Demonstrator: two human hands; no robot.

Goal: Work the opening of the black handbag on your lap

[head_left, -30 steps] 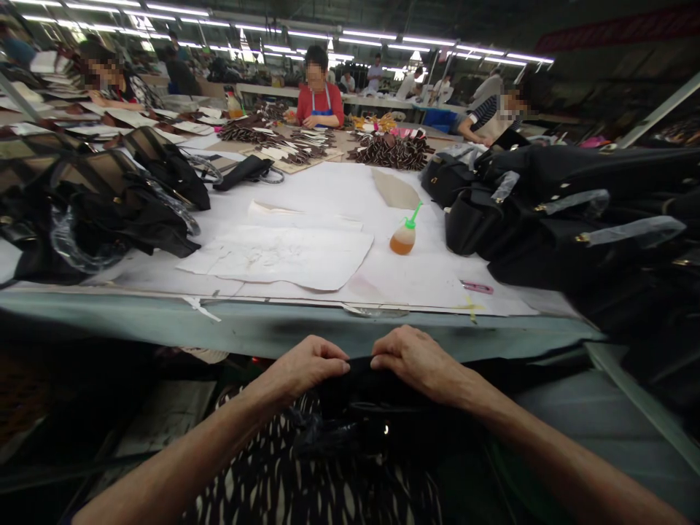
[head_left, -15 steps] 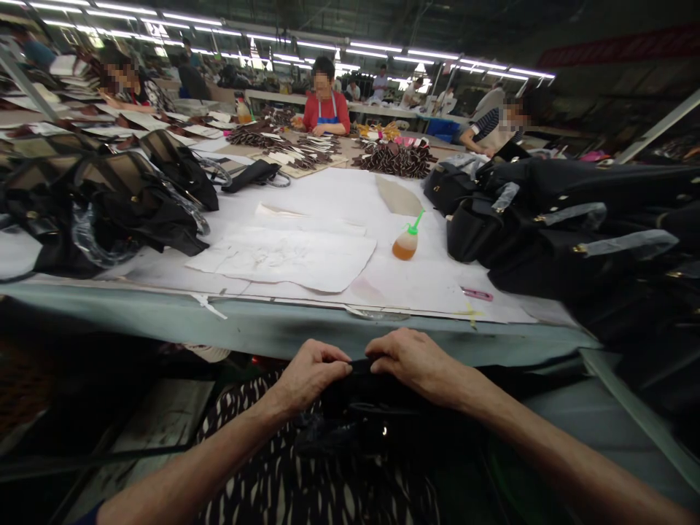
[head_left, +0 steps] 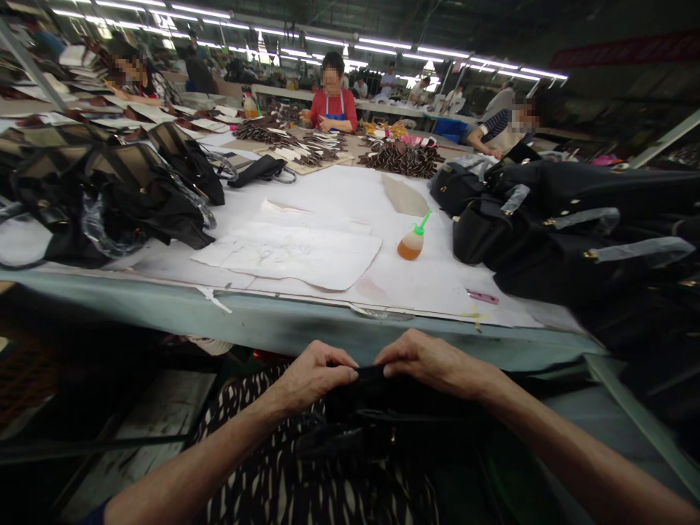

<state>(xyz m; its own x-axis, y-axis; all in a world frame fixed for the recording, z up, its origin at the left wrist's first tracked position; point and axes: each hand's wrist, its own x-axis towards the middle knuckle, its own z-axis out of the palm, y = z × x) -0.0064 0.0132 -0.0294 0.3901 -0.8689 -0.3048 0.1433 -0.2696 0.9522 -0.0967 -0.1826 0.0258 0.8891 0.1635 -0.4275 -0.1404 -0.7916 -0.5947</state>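
Left hand: thumb and bent forefinger pinch the top edge of a black piece, knuckles rounded, forearm slanting in from the lower left.
Right hand: closed on the same edge from the other side, fingertips against thumb, with a short strip of dark material showing between the two grips.
Black piece: in front of the person's body, below the near edge of the tabletop; smooth, with a thin line of sheen and a small metallic glint. It is probably a bag, though shadow swallows most of its outline.
Patterned cloth: dark, with long pale streaks, lying around and under the black piece.
Tabletop: flat and white-covered, its front hung with pale teal sheeting.
White sheet: thin and smudged, with an uneven, curved near edge.
Squeeze bottle: squat, rounded, translucent; amber liquid inside, a slanting green spout on top.
Pink tool: slim and flat, lying near the front edge.
Beige piece: flat, matte, pointed at one end.
Right-hand heap: black bags, smooth-sided, their handles wrapped in crinkled clear plastic.
Left-hand heap: brown-and-black bags, softer and slumped, also with plastic-wrapped handles.
Far side: bundled brown strips with pale edges; beyond them, a person in a red top.
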